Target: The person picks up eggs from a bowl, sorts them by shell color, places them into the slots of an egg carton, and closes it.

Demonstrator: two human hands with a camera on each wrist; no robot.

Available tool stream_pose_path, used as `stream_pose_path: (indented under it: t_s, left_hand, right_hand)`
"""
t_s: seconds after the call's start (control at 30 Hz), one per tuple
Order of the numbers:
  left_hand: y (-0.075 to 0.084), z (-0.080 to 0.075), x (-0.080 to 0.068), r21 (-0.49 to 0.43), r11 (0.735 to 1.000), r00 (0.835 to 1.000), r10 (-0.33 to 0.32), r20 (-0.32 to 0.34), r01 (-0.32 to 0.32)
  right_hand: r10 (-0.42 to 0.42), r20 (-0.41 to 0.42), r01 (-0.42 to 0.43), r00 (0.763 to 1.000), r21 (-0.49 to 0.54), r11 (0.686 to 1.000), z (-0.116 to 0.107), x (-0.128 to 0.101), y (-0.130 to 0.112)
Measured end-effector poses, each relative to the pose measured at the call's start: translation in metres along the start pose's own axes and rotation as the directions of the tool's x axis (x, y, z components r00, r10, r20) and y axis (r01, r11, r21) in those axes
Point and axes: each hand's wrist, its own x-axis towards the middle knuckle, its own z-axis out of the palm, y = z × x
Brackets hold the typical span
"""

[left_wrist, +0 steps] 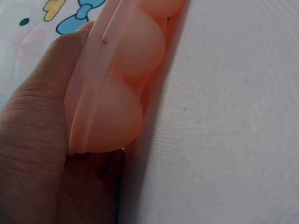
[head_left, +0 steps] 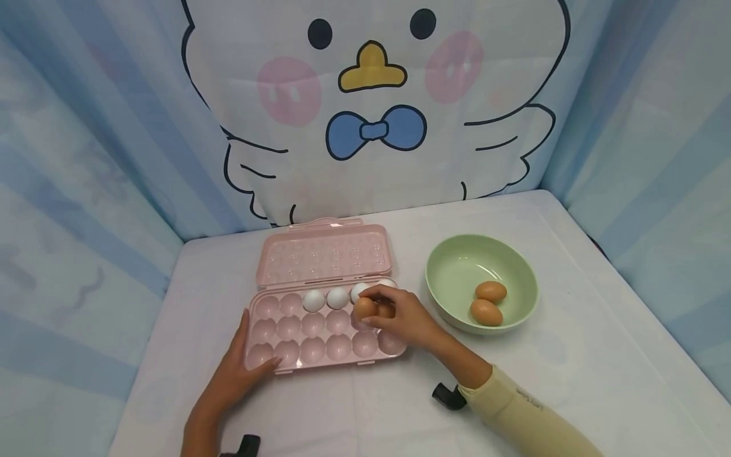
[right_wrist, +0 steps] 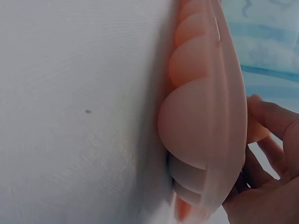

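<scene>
Pinching a brown egg (head_left: 363, 308) between curled fingertips, right hand (head_left: 400, 317) sits over the pink egg tray (head_left: 320, 330); left hand (head_left: 240, 374), fingers straight, presses the tray's near-left corner. Two eggs lie in a green bowl (head_left: 457, 266).

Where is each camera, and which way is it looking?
Head: looks down from above at the pink egg tray, green bowl, left hand and right hand.
Left wrist: low on the table, beside the tray's edge; palm shows.
Right wrist: low at the tray's other end; fingers show.
All share the tray.
</scene>
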Motion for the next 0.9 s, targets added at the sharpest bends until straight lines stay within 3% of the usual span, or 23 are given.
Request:
stream_pose_path:
  t_s: [0.33, 0.9]
  left_hand:
    - [0.002, 0.001, 0.0, 0.014, 1.0, 1.0, -0.006, -0.004, 0.006]
    - [0.0, 0.0, 0.001, 0.009, 1.0, 1.0, -0.006, 0.004, 0.006]
  right_hand:
    - [0.034, -0.036, -0.034, 0.999, -0.005, 0.999, 0.006, -0.001, 0.007]
    - [-0.033, -0.067, 0.028, 0.997, -0.072, 0.997, 0.012, -0.001, 0.011]
